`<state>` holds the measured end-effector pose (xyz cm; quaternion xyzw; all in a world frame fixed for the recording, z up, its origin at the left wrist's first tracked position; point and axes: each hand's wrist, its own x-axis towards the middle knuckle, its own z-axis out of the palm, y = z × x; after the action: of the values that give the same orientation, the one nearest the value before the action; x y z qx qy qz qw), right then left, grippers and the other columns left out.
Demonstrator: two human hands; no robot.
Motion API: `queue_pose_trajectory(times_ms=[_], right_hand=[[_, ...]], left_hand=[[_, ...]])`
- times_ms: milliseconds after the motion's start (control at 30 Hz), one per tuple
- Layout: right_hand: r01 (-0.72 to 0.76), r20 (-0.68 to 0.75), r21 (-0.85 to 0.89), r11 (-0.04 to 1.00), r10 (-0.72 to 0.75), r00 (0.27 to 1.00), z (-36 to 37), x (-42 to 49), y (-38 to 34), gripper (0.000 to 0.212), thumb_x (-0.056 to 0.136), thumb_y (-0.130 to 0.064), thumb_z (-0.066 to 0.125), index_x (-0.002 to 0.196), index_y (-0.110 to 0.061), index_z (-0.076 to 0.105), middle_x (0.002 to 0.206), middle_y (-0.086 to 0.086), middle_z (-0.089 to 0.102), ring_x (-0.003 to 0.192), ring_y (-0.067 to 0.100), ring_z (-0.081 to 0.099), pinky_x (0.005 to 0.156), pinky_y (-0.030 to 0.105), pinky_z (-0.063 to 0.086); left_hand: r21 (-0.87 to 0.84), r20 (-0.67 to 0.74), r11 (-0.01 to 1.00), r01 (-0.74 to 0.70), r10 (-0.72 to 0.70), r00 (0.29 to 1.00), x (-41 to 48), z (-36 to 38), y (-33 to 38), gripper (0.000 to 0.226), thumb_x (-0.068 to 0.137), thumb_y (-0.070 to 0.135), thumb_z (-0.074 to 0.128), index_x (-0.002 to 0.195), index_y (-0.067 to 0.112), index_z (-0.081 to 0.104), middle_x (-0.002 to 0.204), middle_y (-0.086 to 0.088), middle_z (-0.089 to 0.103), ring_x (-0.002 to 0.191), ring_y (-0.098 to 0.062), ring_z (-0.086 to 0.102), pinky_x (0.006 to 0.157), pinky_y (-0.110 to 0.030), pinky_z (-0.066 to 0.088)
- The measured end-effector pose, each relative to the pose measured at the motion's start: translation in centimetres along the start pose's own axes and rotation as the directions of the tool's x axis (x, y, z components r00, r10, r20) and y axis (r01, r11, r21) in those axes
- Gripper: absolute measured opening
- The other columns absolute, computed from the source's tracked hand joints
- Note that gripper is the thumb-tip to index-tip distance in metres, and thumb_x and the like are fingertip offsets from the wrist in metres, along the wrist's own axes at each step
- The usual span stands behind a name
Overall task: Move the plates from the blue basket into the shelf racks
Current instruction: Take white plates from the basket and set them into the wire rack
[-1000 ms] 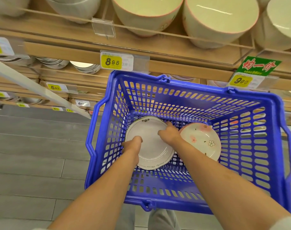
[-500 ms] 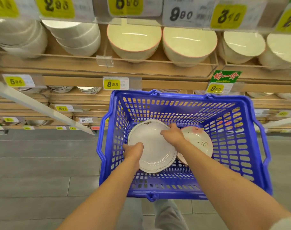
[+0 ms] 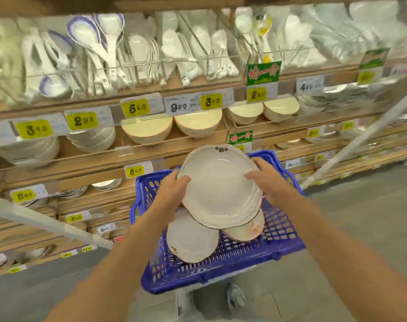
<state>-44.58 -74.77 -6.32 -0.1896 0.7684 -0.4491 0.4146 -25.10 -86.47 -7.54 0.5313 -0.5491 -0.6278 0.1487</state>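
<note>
A white plate point(image 3: 218, 187) with a small dark flower mark at its far rim is held above the blue basket point(image 3: 221, 277). My left hand point(image 3: 172, 191) grips its left edge and my right hand point(image 3: 267, 180) grips its right edge. Beneath it in the basket lie another white plate point(image 3: 191, 240) and a pink-flowered plate point(image 3: 246, 231), the latter mostly hidden by the lifted plate. The wooden shelf racks point(image 3: 105, 159) stand just behind the basket. The picture is blurred by motion.
Shelves hold stacked cream bowls point(image 3: 198, 123), white bowls point(image 3: 91, 138) and, higher up, white spoons point(image 3: 137, 49) in wire dividers. Yellow price tags point(image 3: 134, 170) line the shelf edges. A white bar point(image 3: 47, 219) slants at left. Grey floor lies to the right.
Both hands have lifted the white plate up out of the basket toward the shelves. A second white plate under it is now uncovered. The camera has tilted upward, showing higher shelves.
</note>
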Motion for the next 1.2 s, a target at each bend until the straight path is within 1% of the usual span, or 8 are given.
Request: queue_pose_trajectory(times_ms=[133, 333, 433, 500, 600, 800, 900, 1200], right_hand=[[0.117, -0.008, 0.052, 0.992, -0.117, 0.993, -4.6, -3.4, -2.3, 0.029, 0.088, 0.005, 0.051, 0.098, -0.021, 0.059, 0.096, 0.011, 0.065, 0.072, 0.015, 0.067, 0.057, 0.027, 0.055], [0.203, -0.021, 0.233, 0.951, -0.204, 0.979, -13.6, -7.3, -3.6, 0.034, 0.091, 0.001, 0.053, 0.117, -0.020, 0.059, 0.104, 0.007, 0.071, 0.080, 0.018, 0.071, 0.065, 0.029, 0.058], [0.238, -0.030, 0.229, 0.944, -0.237, 0.971, -19.5, -9.0, -3.9, 0.036, 0.090, -0.001, 0.054, 0.117, -0.024, 0.060, 0.105, 0.006, 0.072, 0.088, 0.023, 0.072, 0.078, 0.042, 0.060], [0.282, -0.025, 0.199, 0.939, -0.282, 0.959, -23.7, -10.1, -4.1, 0.039, 0.090, -0.003, 0.054, 0.120, -0.027, 0.059, 0.106, 0.005, 0.073, 0.093, 0.027, 0.071, 0.084, 0.047, 0.058], [0.352, 0.003, 0.178, 0.919, -0.359, 0.933, -29.6, -11.7, -4.9, 0.043, 0.091, -0.007, 0.055, 0.125, -0.033, 0.056, 0.107, -0.001, 0.073, 0.094, 0.021, 0.071, 0.080, 0.042, 0.058], [0.375, 0.073, 0.080, 0.924, -0.381, 0.922, -39.5, -14.3, -6.9, 0.033, 0.092, -0.013, 0.057, 0.120, -0.030, 0.059, 0.103, 0.004, 0.074, 0.091, 0.025, 0.072, 0.069, 0.040, 0.059], [0.437, 0.015, -0.010, 0.899, -0.437, 0.899, -42.4, -14.6, -9.0, 0.022, 0.093, -0.012, 0.055, 0.106, -0.027, 0.063, 0.084, -0.004, 0.075, 0.073, 0.016, 0.072, 0.060, 0.033, 0.057], [0.731, -0.136, -0.051, 0.681, -0.730, 0.670, -45.5, -11.8, -18.7, 0.022, 0.096, -0.015, 0.050, 0.107, -0.029, 0.063, 0.092, -0.004, 0.073, 0.082, 0.015, 0.071, 0.059, 0.032, 0.057]], left_hand=[[0.059, 0.012, 0.990, -0.127, 0.126, 0.992, -2.6, 2.3, 4.9, 0.021, 0.094, 0.019, 0.052, 0.110, 0.011, 0.063, 0.107, -0.012, 0.065, 0.099, -0.031, 0.063, 0.090, -0.044, 0.052], [-0.059, 0.034, 0.969, -0.240, 0.243, 0.970, -6.9, 8.7, 9.8, 0.011, 0.094, 0.026, 0.057, 0.093, 0.020, 0.066, 0.097, -0.008, 0.073, 0.088, -0.026, 0.069, 0.081, -0.041, 0.054], [-0.091, 0.036, 0.948, -0.306, 0.310, 0.950, -9.1, 13.3, 12.6, 0.010, 0.093, 0.022, 0.058, 0.092, 0.018, 0.068, 0.080, 0.001, 0.076, 0.074, -0.019, 0.072, 0.066, -0.031, 0.055], [-0.087, 0.044, 0.941, -0.328, 0.332, 0.942, -10.4, 16.5, 14.5, 0.011, 0.091, 0.023, 0.060, 0.094, 0.017, 0.069, 0.082, -0.003, 0.075, 0.078, -0.024, 0.071, 0.071, -0.036, 0.057], [-0.109, 0.066, 0.921, -0.374, 0.382, 0.922, -12.2, 20.9, 17.2, 0.011, 0.090, 0.021, 0.061, 0.091, 0.015, 0.070, 0.087, -0.010, 0.074, 0.085, -0.033, 0.070, 0.084, -0.049, 0.053], [-0.160, 0.008, 0.853, -0.497, 0.505, 0.863, -15.3, 28.1, 21.8, 0.008, 0.089, 0.022, 0.063, 0.088, 0.017, 0.069, 0.085, -0.007, 0.073, 0.068, -0.022, 0.071, 0.057, -0.032, 0.055], [-0.203, -0.003, 0.819, -0.536, 0.547, 0.837, -16.6, 30.5, 24.7, 0.010, 0.091, 0.019, 0.061, 0.094, 0.015, 0.070, 0.089, -0.012, 0.073, 0.074, -0.029, 0.071, 0.064, -0.040, 0.057], [-0.006, -0.030, 0.569, -0.822, 0.822, 0.569, -17.0, 30.0, 35.4, 0.024, 0.095, 0.034, 0.056, 0.114, 0.023, 0.065, 0.099, 0.000, 0.073, 0.087, -0.017, 0.070, 0.069, -0.031, 0.057]])
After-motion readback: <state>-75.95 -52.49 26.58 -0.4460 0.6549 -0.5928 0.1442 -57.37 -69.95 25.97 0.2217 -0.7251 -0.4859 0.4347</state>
